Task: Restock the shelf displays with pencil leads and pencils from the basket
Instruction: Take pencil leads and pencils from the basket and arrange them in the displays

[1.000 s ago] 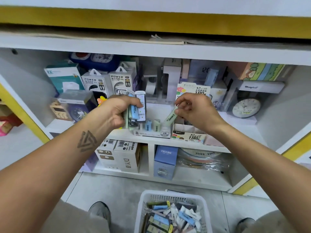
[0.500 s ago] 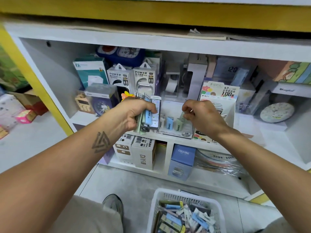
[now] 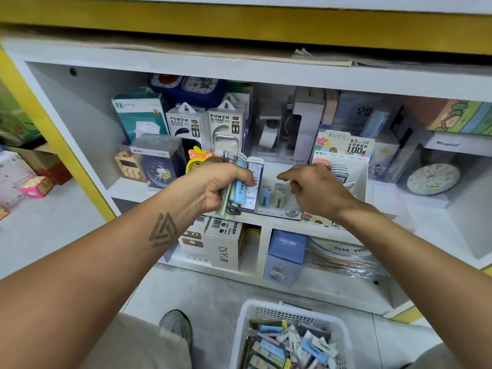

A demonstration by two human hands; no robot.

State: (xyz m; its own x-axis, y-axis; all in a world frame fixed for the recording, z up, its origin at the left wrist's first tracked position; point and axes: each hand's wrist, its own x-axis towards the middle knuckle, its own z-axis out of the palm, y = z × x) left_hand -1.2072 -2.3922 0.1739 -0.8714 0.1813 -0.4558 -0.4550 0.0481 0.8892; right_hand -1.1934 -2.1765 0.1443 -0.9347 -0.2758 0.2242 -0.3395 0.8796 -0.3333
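A person restocks a stationery shelf, the left hand gripping a fanned bundle of lead cases that stand roughly upright — long axes near vertical, tops tilted slightly away. The right hand hovers just to the right of the bundle with fingers loosely curled and holding nothing visible, poised over the small display tray where a blue and a green case already stand on end. The bundle lies to the right hand's left, close by — the nearer source by far — while the basket of remaining stock sits on the floor below, well apart from both hands.
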